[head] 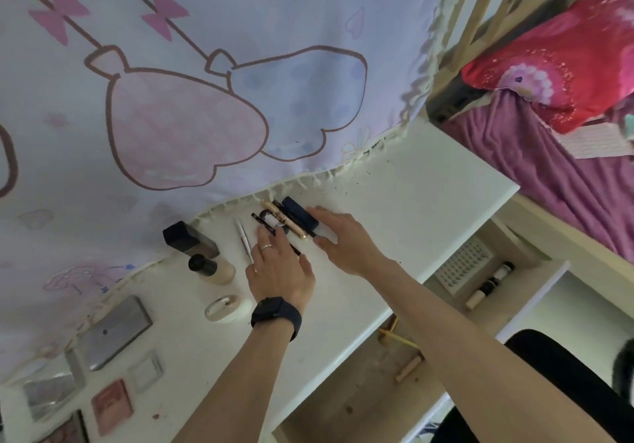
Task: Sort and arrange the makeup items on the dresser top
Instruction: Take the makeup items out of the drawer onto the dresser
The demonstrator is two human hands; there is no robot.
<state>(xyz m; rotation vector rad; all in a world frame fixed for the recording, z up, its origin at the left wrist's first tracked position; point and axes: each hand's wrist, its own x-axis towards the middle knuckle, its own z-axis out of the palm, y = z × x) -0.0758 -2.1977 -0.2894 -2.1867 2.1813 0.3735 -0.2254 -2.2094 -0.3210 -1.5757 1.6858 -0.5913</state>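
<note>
Makeup sticks [286, 220]: lay side by side at the back edge of the dresser top [411, 209].
Left hand [279, 267]: released, flat fingers rested on them.
Right hand [339, 240]: released, straight fingers touched the row.

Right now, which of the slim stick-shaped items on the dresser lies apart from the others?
The silver pen, alone at the left edge of the left hand. The other sticks, black, gold and navy, lie bunched side by side beyond its fingers.
</note>
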